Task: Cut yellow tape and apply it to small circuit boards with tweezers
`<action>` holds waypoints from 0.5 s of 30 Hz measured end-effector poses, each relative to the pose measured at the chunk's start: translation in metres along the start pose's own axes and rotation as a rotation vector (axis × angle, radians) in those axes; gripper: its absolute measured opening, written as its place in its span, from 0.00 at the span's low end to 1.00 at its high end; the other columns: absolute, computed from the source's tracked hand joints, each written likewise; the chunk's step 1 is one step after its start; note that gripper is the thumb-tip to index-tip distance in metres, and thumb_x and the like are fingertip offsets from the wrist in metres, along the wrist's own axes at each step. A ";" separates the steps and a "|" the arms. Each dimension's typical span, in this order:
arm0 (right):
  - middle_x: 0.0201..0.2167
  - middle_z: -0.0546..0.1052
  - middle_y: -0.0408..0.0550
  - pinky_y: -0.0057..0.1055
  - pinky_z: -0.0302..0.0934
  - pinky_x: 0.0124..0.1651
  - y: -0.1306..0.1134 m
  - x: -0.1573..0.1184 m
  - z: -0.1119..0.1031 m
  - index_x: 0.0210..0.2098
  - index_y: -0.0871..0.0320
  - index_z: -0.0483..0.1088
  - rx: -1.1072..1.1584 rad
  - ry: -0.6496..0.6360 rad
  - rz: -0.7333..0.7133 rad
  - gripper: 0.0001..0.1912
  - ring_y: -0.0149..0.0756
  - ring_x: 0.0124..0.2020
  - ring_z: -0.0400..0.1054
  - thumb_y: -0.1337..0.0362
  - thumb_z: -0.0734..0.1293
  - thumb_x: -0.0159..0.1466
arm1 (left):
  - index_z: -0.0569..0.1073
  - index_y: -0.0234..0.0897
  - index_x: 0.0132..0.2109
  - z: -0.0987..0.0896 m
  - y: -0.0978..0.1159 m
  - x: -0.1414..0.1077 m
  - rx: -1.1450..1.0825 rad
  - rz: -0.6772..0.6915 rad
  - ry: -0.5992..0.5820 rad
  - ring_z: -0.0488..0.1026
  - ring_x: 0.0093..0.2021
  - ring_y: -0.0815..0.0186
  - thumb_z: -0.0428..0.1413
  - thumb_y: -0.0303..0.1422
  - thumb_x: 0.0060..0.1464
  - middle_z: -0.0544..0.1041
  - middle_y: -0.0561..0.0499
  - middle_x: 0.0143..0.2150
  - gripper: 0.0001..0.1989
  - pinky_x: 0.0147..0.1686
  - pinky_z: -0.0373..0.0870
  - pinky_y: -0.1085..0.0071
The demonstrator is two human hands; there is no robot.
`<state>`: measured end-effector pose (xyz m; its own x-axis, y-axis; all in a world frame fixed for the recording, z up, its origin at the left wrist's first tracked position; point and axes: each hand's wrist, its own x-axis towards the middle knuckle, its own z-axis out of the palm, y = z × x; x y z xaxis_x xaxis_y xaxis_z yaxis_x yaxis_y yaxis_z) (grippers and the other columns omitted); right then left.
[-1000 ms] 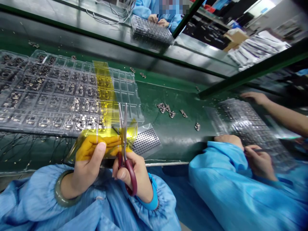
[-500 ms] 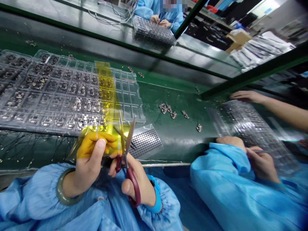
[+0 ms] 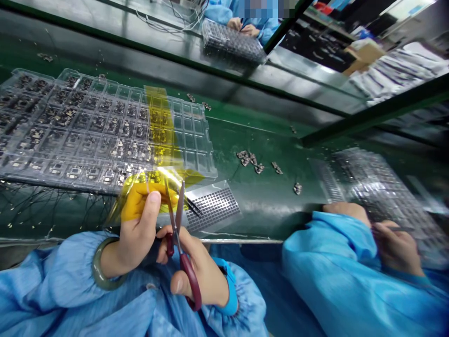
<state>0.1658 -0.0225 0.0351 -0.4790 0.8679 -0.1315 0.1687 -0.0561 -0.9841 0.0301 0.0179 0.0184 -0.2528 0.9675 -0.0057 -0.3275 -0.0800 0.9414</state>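
My left hand [image 3: 142,213] pinches a sheet of clear yellow film [image 3: 159,110], with the thumb in front and the fingers behind, tinted by it. From there the film runs up over a clear plastic tray [image 3: 191,135] of small circuit boards. My right hand [image 3: 196,262] grips maroon-handled scissors [image 3: 175,229], thumb through one loop. Their blades point up, slightly apart, at the film's lower right edge; whether they bite into it I cannot tell. Just right of the blades, a clear sheet of small dark squares [image 3: 219,206] lies on the green bench, with black tweezers [image 3: 194,207] on it.
Several small metal parts [image 3: 250,159] lie right of the tray. Thin black wires [image 3: 70,210] hang along its front. A co-worker's hands [image 3: 396,243] are at another tray [image 3: 386,187] on the right. Across the green frame, another person handles a tray [image 3: 231,44].
The scissor blades have drawn closer together and now overlap the film's edge. The film's lower part has shifted. The right co-worker's far arm has left the tray. The whole view has moved slightly.
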 end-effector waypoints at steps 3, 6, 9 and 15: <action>0.28 0.76 0.48 0.34 0.65 0.37 -0.001 0.004 0.004 0.47 0.59 0.68 0.024 0.021 0.018 0.44 0.37 0.30 0.68 0.27 0.64 0.51 | 0.73 0.41 0.40 -0.002 0.000 -0.003 0.008 -0.046 -0.015 0.78 0.39 0.61 0.55 0.43 0.62 0.79 0.51 0.36 0.11 0.42 0.78 0.63; 0.28 0.75 0.48 0.34 0.65 0.37 -0.003 0.007 0.005 0.48 0.60 0.68 0.045 0.025 0.021 0.44 0.37 0.30 0.68 0.27 0.64 0.51 | 0.73 0.41 0.39 -0.004 0.001 -0.005 0.037 -0.089 -0.042 0.79 0.40 0.61 0.54 0.43 0.62 0.79 0.50 0.35 0.11 0.42 0.78 0.64; 0.28 0.75 0.48 0.34 0.65 0.37 -0.006 0.008 0.005 0.47 0.60 0.69 0.061 0.031 0.044 0.44 0.37 0.30 0.68 0.27 0.64 0.50 | 0.73 0.41 0.39 -0.006 0.001 -0.004 0.031 -0.085 -0.038 0.79 0.40 0.61 0.54 0.43 0.62 0.79 0.50 0.36 0.11 0.41 0.79 0.64; 0.25 0.74 0.46 0.32 0.64 0.35 -0.006 0.006 0.006 0.45 0.60 0.69 0.063 0.046 0.080 0.44 0.36 0.28 0.67 0.27 0.64 0.49 | 0.74 0.39 0.40 -0.006 -0.002 -0.001 0.055 -0.025 -0.005 0.78 0.36 0.64 0.56 0.43 0.61 0.79 0.51 0.34 0.12 0.38 0.78 0.69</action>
<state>0.1568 -0.0200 0.0394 -0.4259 0.8811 -0.2058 0.1499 -0.1556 -0.9764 0.0257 0.0155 0.0141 -0.2404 0.9703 -0.0284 -0.2833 -0.0422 0.9581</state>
